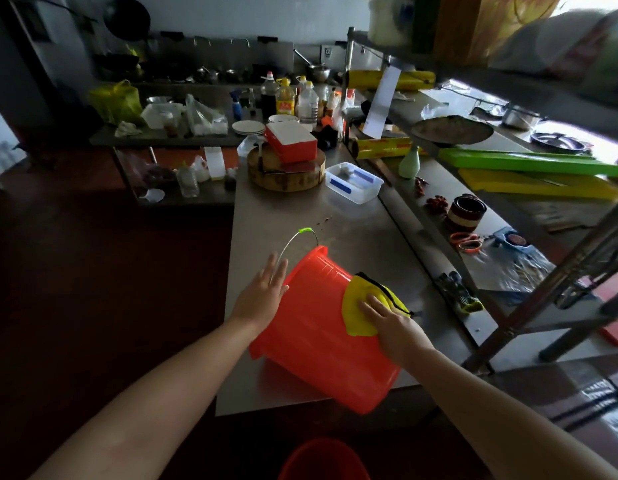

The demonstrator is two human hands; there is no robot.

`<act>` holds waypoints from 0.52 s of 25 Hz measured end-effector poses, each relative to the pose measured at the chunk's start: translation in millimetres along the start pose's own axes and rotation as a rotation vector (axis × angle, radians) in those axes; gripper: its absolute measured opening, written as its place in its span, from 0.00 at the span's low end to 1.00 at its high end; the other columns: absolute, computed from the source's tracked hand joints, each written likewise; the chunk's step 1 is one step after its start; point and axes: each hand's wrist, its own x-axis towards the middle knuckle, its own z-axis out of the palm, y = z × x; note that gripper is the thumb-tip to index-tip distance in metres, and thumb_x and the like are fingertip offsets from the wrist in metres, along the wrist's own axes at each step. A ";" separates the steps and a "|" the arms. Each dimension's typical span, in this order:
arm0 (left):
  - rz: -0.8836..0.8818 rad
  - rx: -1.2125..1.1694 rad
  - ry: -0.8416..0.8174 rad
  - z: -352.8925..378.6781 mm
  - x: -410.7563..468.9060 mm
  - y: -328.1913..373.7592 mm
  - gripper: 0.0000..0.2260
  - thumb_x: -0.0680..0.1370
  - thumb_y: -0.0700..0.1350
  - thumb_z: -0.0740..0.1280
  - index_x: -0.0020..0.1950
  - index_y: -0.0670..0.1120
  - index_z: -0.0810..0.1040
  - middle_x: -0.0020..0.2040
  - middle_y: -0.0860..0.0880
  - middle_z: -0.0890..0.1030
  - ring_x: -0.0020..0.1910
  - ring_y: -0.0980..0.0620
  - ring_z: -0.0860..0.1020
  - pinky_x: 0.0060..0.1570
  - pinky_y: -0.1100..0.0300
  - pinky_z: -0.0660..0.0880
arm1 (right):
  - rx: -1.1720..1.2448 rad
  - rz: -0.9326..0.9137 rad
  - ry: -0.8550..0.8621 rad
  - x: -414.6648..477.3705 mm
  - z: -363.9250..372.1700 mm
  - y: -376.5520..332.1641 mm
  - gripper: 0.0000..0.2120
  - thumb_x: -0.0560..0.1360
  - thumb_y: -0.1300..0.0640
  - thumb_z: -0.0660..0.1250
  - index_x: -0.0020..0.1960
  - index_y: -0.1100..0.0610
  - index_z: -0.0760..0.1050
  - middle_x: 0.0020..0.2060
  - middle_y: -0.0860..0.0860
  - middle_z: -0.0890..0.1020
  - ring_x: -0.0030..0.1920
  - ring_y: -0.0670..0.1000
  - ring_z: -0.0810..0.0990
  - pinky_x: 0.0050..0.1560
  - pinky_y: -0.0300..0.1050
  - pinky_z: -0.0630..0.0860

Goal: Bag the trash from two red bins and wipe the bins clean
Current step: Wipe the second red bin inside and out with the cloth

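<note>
A red bin (321,327) lies on its side on the steel counter (286,216), its base toward me and its wire handle (297,237) with a green grip pointing away. My left hand (262,292) lies flat against the bin's left wall, fingers straight. With straight fingers, my right hand (390,323) presses a yellow cloth (359,306) with a black edge onto the bin's upper right wall. A second red bin (323,459) shows only its rim at the bottom edge, below the counter.
Farther along the counter stand a round wooden chopping block (286,174) with a red-and-white box (290,140) on it and a clear plastic tub (354,181). A steel rack (508,216) with jars, scissors and boxes runs along the right. Dark floor lies to the left.
</note>
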 end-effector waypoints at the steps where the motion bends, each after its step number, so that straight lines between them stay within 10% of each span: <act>1: 0.031 0.062 0.047 1.5 -1.9 0.9 0.26 0.86 0.52 0.55 0.82 0.44 0.55 0.82 0.41 0.47 0.79 0.37 0.56 0.73 0.39 0.63 | -0.017 0.015 -0.008 1.6 -0.2 -2.7 0.35 0.81 0.62 0.58 0.82 0.44 0.47 0.82 0.48 0.51 0.74 0.57 0.67 0.68 0.51 0.73; 7: -0.030 0.057 0.058 9.3 7.0 20.2 0.30 0.78 0.34 0.56 0.81 0.46 0.61 0.82 0.43 0.41 0.81 0.40 0.39 0.78 0.40 0.42 | -0.078 0.075 0.002 12.1 -0.7 -16.2 0.33 0.82 0.57 0.59 0.82 0.44 0.50 0.81 0.46 0.56 0.70 0.59 0.71 0.56 0.53 0.80; 13: 0.016 -0.007 0.009 -3.6 19.6 -8.1 0.29 0.81 0.35 0.60 0.78 0.56 0.65 0.82 0.49 0.37 0.78 0.38 0.32 0.78 0.38 0.47 | -0.039 -0.069 0.043 24.4 -8.2 -51.2 0.33 0.78 0.45 0.62 0.80 0.42 0.56 0.76 0.47 0.65 0.71 0.60 0.67 0.63 0.53 0.75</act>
